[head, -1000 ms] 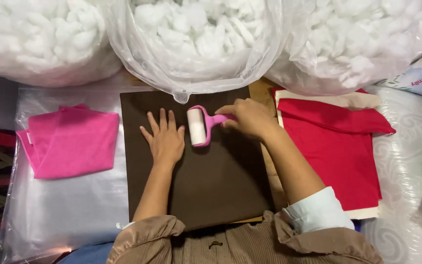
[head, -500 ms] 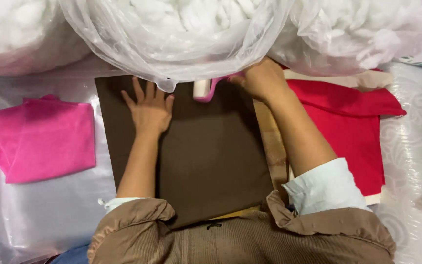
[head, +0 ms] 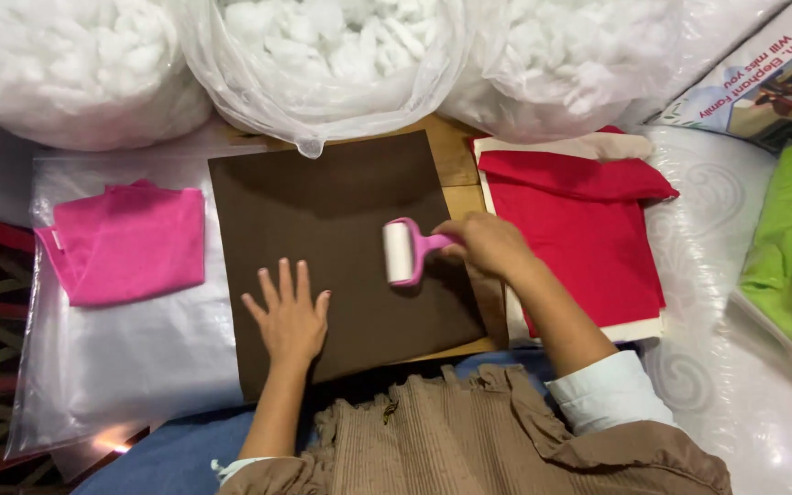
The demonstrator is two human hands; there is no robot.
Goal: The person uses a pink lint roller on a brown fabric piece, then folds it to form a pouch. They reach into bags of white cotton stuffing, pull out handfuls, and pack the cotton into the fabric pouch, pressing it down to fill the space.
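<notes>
Seen from above, a person works at a low surface. At the far left, a folded pink cloth (head: 126,240) lies on a clear plastic sheet (head: 130,367). Just to its right, touching the sheet's edge, a square of dark brown felt (head: 332,211) lies flat on a wooden board (head: 456,165). The person's left hand (head: 291,316) rests on the lower left part of the felt, palm down, fingers spread flat, holding nothing and pressing the fabric. To its right, a pink-handled lint roller (head: 402,252) with a white roll sits on the middle of the felt. The right hand (head: 488,246) is closed around the roller's handle, at the felt's right edge. Further right, a folded red cloth (head: 588,229) lies over a cream sheet (head: 588,328), just beside the board. Along the top, three clear bags of white stuffing (head: 341,55) stand side by side. At the far right, a green cloth (head: 781,220) lies in a plastic wrapper.
</notes>
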